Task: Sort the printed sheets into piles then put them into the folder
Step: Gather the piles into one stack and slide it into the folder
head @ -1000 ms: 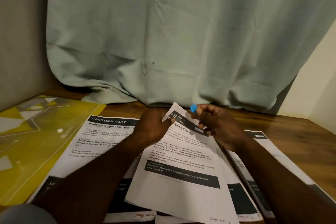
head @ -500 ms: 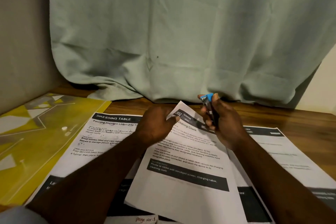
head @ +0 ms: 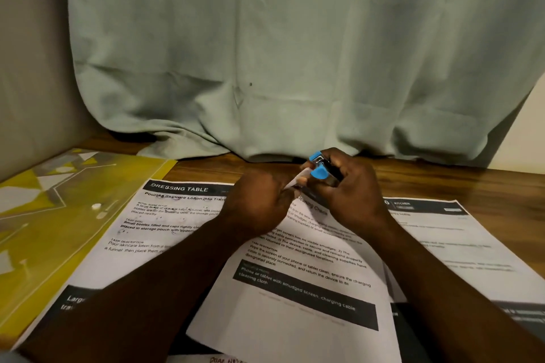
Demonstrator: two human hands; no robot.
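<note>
My left hand (head: 259,200) pinches the top corner of a printed sheet (head: 298,289) that lies tilted over the other papers. In my right hand (head: 351,188) is a small blue and black stapler (head: 320,169), its jaws around that same lifted corner. A sheet headed "DRESSING TABLE" (head: 153,221) lies flat to the left, partly under my left arm. A third sheet headed "KITCHEN" (head: 460,247) lies to the right. The yellow patterned folder (head: 59,215) rests flat at the far left of the wooden table (head: 472,186).
A pale green curtain (head: 295,53) hangs down to the table's back edge. A grey wall stands at the left. Bare wood shows behind the papers and at the right rear.
The stapler in my right hand has moved left and down onto the sheet's top corner. My left hand has lifted that corner toward it. The view has shifted slightly.
</note>
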